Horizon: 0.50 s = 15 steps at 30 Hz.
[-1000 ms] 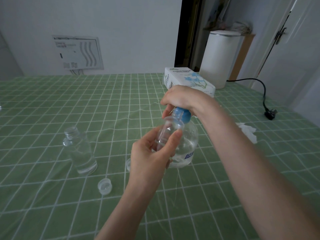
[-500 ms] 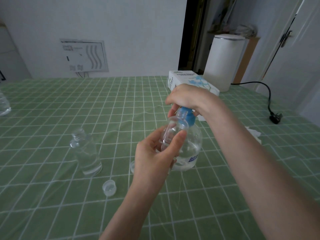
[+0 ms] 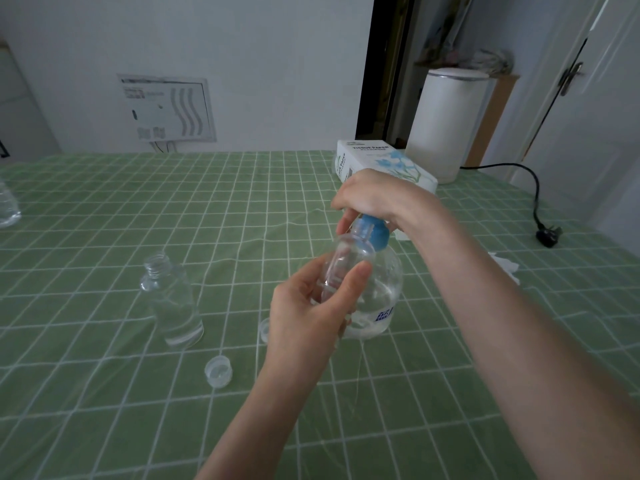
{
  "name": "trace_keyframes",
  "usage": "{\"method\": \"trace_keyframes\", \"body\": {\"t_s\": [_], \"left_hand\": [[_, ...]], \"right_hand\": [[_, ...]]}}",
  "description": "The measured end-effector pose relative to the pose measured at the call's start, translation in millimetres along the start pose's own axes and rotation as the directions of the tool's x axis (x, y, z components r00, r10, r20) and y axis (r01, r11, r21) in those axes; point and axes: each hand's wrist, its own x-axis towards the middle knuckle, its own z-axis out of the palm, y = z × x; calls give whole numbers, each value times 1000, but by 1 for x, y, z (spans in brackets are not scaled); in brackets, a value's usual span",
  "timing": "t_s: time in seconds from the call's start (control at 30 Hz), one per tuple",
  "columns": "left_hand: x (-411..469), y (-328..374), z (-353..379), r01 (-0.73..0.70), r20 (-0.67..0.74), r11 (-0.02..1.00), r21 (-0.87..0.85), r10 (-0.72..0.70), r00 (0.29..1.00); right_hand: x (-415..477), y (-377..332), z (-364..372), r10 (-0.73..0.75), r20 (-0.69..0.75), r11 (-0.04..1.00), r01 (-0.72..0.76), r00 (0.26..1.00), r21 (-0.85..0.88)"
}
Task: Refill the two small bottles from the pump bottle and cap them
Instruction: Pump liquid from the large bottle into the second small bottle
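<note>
My left hand [image 3: 304,317] grips a small bottle [image 3: 346,268] between thumb and fingers. Its long axis is near upright, leaning a little right, mouth up at the blue head of the pump bottle [image 3: 379,299]. My right hand [image 3: 370,199] is curled down over that head. The pump bottle stands on the table [image 3: 104,393] just behind the small one. The other bottle [image 3: 171,299] stands uncapped well to the left, a cap [image 3: 218,370] near its foot, with green cloth between it and my hands. A tissue box [image 3: 374,157] sits just beyond my right hand, by the far edge.

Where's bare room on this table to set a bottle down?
Bare tablecloth: behind the uncapped small bottle, left of the tissue box; also nearer than the loose cap. Crowded: round the pump bottle, where left hand and right hand work.
</note>
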Motion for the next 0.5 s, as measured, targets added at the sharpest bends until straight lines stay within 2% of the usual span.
{"method": "trace_keyframes", "body": {"t_s": [0.1, 0.27, 0.5], "left_hand": [[1, 2, 0, -4, 11, 1000, -19, 4, 1000], [2, 3, 0, 1, 8, 1000, -26, -1, 1000], [1, 1, 0, 10, -10, 1000, 16, -10, 1000]], "right_hand": [[-3, -3, -6, -10, -34, 999, 9, 999, -39], [-2, -5, -3, 2, 1, 998, -2, 1000, -59], [2, 2, 2, 12, 24, 1000, -12, 1000, -3]]}}
